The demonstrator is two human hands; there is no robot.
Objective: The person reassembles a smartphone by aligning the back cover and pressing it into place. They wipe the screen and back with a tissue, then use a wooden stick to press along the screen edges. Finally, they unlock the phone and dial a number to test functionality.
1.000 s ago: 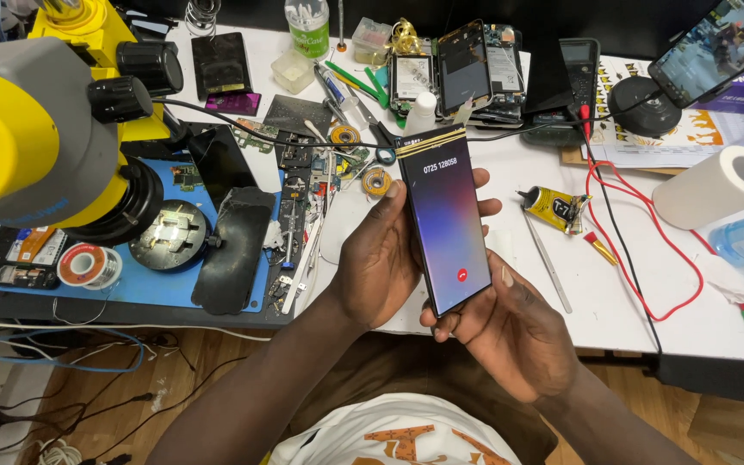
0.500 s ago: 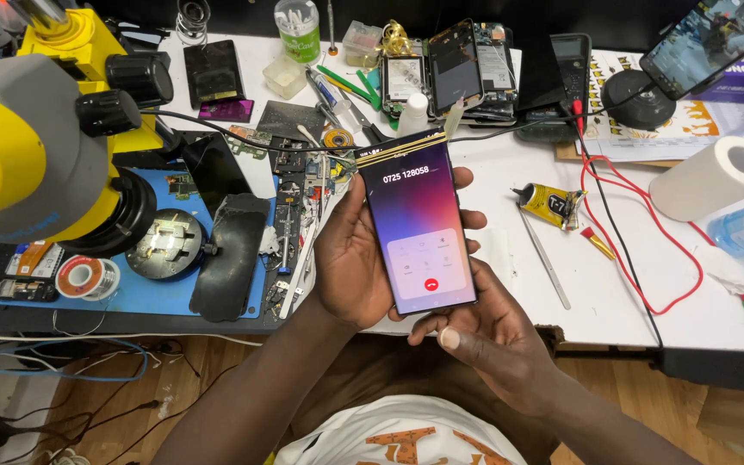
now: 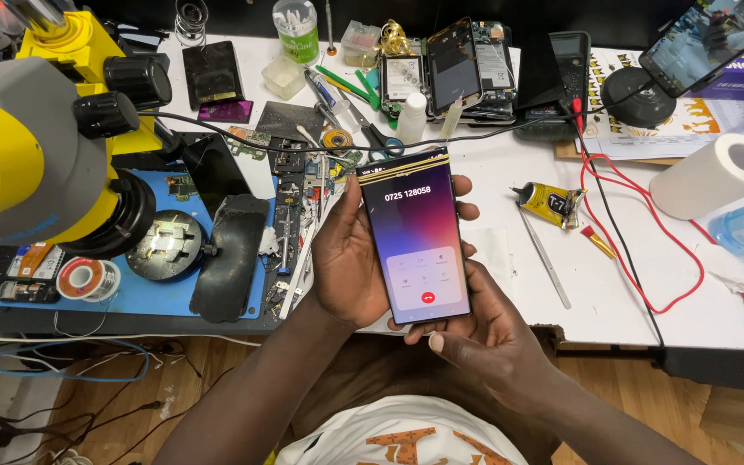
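A tall smartphone [image 3: 416, 236] with a lit purple-to-pink call screen and a red round button near its bottom is held upright over the table's front edge. My left hand [image 3: 346, 258] cups it from behind and along its left side, fingertips showing past the right edge. My right hand [image 3: 484, 331] supports the phone's lower right corner, its thumb lying just below the screen's bottom edge.
A yellow and grey microscope [image 3: 36, 146] stands at the left over a blue mat [image 3: 131, 297] with parts and a solder reel [image 3: 83, 277]. Opened phones [image 3: 454, 69], a multimeter [image 3: 561, 73] with red lead [image 3: 647, 258], a glue tube [image 3: 548, 205], a paper roll [image 3: 716, 176] and tools lie on the white table [image 3: 630, 293].
The phone and both hands have shifted slightly left and lower in view. The screen now shows a panel of small icons above the red button.
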